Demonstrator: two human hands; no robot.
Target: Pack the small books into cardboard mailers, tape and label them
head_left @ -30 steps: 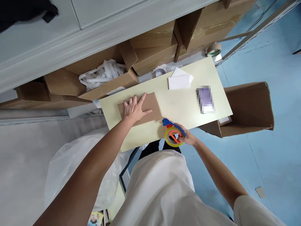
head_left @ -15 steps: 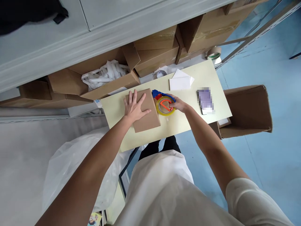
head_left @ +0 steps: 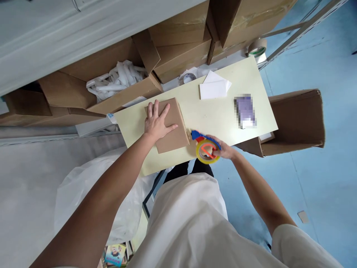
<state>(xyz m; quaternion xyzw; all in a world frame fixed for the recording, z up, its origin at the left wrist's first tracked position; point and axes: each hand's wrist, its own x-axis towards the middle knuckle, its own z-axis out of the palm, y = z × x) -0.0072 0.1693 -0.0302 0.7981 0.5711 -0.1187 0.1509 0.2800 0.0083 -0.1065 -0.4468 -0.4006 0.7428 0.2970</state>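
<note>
A closed brown cardboard box (head_left: 175, 136) lies on the pale yellow table (head_left: 217, 115). My left hand (head_left: 158, 121) rests on its top with the fingers spread. Gripped in my right hand (head_left: 223, 149) is a tape dispenser (head_left: 208, 152), blue and red with an orange inner part and a roll of yellowish tape. It hangs by the table's front edge, just right of the box's near right corner. Whether a strip of tape runs between dispenser and box I cannot tell.
White cards (head_left: 213, 90) and a blurred purple item (head_left: 245, 111) lie on the table's right part. Open cartons (head_left: 125, 93) line the back, one holding white foam pieces (head_left: 118, 80). An open carton (head_left: 298, 123) stands at the right, a plastic bag (head_left: 97, 193) at the left.
My right hand has brought the tape dispenser from the box's right side toward me and slightly right, to the table's front edge. My left hand stays spread on the box. The view has shifted slightly.
</note>
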